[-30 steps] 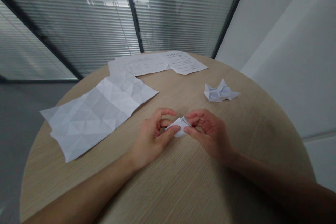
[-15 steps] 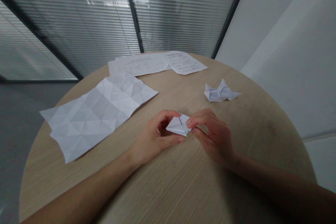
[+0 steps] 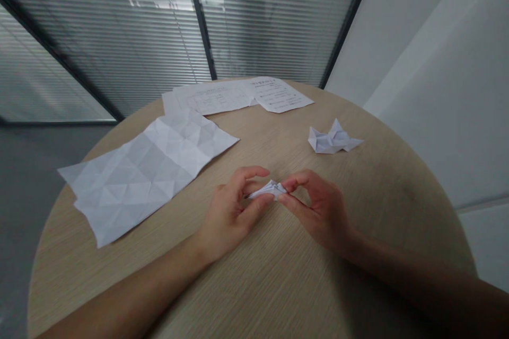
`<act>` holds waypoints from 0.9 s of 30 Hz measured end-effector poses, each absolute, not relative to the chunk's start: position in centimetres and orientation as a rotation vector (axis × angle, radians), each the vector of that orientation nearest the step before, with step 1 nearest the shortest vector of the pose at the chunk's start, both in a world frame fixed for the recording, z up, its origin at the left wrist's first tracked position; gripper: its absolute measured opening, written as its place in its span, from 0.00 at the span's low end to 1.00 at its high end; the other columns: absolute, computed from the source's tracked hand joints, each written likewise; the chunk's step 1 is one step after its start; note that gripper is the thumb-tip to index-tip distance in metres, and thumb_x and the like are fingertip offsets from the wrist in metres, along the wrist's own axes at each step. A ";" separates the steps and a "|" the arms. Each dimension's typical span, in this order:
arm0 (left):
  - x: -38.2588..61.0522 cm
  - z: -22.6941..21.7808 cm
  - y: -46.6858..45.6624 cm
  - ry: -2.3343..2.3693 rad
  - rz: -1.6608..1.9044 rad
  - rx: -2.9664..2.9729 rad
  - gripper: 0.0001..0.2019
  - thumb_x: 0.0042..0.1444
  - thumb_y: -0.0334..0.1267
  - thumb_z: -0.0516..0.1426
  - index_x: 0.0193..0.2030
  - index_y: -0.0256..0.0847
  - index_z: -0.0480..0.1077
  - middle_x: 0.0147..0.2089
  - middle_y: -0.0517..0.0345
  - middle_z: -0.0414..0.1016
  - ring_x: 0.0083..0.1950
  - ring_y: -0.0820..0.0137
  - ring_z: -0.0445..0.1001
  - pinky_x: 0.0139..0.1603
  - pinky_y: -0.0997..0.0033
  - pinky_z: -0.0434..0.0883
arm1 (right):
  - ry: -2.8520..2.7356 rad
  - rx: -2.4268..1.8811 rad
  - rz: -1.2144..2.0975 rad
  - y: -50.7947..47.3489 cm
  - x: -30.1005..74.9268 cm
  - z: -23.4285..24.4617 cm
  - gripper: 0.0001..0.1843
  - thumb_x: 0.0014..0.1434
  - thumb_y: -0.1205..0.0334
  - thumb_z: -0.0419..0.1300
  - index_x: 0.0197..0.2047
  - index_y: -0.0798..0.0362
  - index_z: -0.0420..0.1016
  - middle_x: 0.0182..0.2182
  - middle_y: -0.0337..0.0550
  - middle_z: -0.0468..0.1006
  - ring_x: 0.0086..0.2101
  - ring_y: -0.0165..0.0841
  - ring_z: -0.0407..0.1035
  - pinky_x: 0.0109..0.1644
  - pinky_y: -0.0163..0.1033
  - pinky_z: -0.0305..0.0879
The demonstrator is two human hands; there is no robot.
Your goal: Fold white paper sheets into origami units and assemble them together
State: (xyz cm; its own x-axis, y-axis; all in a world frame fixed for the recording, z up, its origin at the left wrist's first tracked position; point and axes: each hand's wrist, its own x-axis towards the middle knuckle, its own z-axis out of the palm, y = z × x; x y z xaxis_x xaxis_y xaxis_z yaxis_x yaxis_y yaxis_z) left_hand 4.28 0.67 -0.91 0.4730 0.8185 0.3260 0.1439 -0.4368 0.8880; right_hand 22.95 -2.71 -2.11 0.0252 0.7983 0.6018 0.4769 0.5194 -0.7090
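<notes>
A small piece of folded white paper (image 3: 271, 188) is held between both hands above the middle of the table. My left hand (image 3: 234, 209) grips its left part, thumb along the near side and index finger arched above it. At its right end, my right hand (image 3: 316, 204) pinches the paper between thumb and index finger. The paper is tilted so that its layered edge shows; its lower left part is partly hidden by my left fingers.
A large creased paper sheet (image 3: 151, 175) lies at the left, slightly past the edge of the round wooden table (image 3: 254, 296). Printed sheets (image 3: 222, 98) lie at the far edge. Another folded paper figure (image 3: 333, 139) sits at the right. A glass partition with blinds (image 3: 274, 21) stands behind.
The folded paper has turned from showing its flat face to showing its edge. My left thumb has moved up onto it, and my right fingers have shifted their pinch slightly.
</notes>
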 end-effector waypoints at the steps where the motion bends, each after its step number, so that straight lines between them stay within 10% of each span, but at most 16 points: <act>1: 4.3 -1.0 0.6 0.814 1.003 1.868 0.14 0.63 0.37 0.58 0.55 0.43 0.65 0.37 0.58 0.83 0.34 0.72 0.79 0.24 0.80 0.67 | -1.585 -1.124 0.368 -2.7 23.0 -2.2 0.07 0.56 0.66 0.65 0.38 0.49 0.71 0.29 0.35 0.74 0.31 0.30 0.72 0.38 0.36 0.69; 27: 3.3 0.1 2.1 0.636 1.072 2.405 0.05 0.66 0.30 0.54 0.43 0.41 0.72 0.43 0.55 0.80 0.44 0.71 0.78 0.45 0.72 0.74 | -1.996 -1.048 0.066 -1.5 24.6 -2.3 0.02 0.62 0.68 0.62 0.39 0.52 0.73 0.30 0.40 0.80 0.30 0.31 0.74 0.35 0.35 0.68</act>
